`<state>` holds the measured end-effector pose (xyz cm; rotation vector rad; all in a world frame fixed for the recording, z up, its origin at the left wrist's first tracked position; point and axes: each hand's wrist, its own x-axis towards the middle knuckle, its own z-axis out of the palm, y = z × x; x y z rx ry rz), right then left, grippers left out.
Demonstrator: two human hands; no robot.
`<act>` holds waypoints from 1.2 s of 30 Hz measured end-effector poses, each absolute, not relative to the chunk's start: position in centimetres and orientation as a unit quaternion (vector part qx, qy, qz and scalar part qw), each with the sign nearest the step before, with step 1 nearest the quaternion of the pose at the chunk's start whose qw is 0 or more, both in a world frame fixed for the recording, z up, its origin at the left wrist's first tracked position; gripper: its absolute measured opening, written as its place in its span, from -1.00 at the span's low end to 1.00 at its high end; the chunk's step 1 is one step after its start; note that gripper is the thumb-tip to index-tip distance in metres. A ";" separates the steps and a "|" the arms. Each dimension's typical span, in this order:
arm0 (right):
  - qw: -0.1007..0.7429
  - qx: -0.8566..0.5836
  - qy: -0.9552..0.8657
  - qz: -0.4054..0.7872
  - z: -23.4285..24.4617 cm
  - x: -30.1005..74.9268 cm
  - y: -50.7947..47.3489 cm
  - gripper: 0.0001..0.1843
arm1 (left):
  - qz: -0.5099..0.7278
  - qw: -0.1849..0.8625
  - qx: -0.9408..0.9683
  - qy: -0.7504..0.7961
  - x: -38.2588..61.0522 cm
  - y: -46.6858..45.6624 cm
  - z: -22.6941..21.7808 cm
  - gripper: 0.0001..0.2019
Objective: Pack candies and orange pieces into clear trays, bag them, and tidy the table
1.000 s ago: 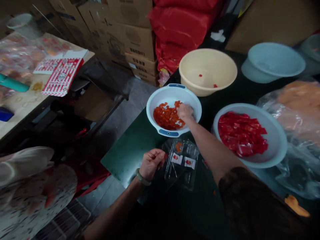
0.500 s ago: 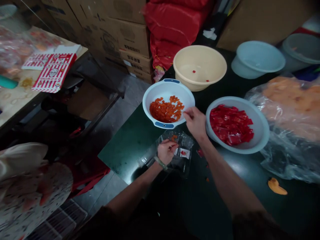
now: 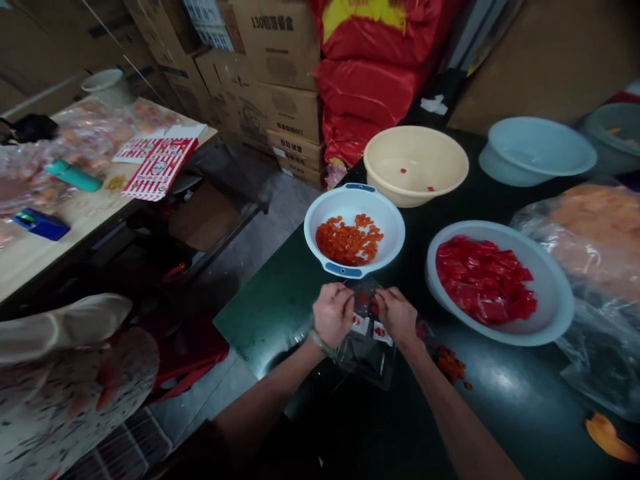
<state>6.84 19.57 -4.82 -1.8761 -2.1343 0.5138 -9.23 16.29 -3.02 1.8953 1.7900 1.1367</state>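
Observation:
On the dark green table lies a clear plastic bag (image 3: 369,360) with small white packets (image 3: 383,332) bearing red marks and a little orange food in it. My left hand (image 3: 334,313) is closed, its fingers pinching the bag's left edge. Opposite it, my right hand (image 3: 396,315) is also closed, fingertips at the bag's right edge near a small reddish bit. Just beyond stands a white bowl (image 3: 393,237) holding small orange pieces (image 3: 347,241). To the right of my right hand, a pale bowl (image 3: 555,300) contains red sachets (image 3: 480,280).
Orange bits (image 3: 450,365) lie beside my right forearm. A cream basin (image 3: 415,187) and a blue-white basin (image 3: 537,150) stand at the back. Bagged orange food (image 3: 600,227) is at right. Across a gap, another table (image 3: 95,220) carries a striped box (image 3: 161,167).
My right hand has moved from the white bowl's rim down and back to the bag beside my left hand. The view has shifted, so more of the other table shows.

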 end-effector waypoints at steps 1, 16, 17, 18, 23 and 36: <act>0.166 -0.648 -0.725 0.164 -3.8 6.5 19.9 -0.64 | 0.426 0.154 0.634 0.627 -10.5 16.8 -2.3 -0.85; -0.060 -0.552 -0.773 0.305 -1.8 -0.9 33.8 -0.87 | 0.428 0.226 0.572 0.662 -17.1 17.8 -3.7 -0.87; -0.043 -0.556 -0.766 0.321 -2.0 -0.4 33.8 -0.88 | 0.426 0.234 0.560 0.671 -17.3 17.6 -3.8 -0.87; -0.026 -0.562 -0.754 0.339 -2.1 0.1 33.8 -0.89 | 0.427 0.244 0.545 0.679 -17.5 17.5 -3.9 -0.86; 0.105 -0.571 -0.657 0.481 -0.8 2.3 33.5 -0.84 | 0.473 0.365 0.434 0.674 -16.0 17.7 -2.5 -0.78; 0.381 -0.538 -0.360 0.660 -1.7 9.4 12.5 -0.79 | 0.419 0.648 0.282 0.570 -4.3 11.8 -2.0 -0.64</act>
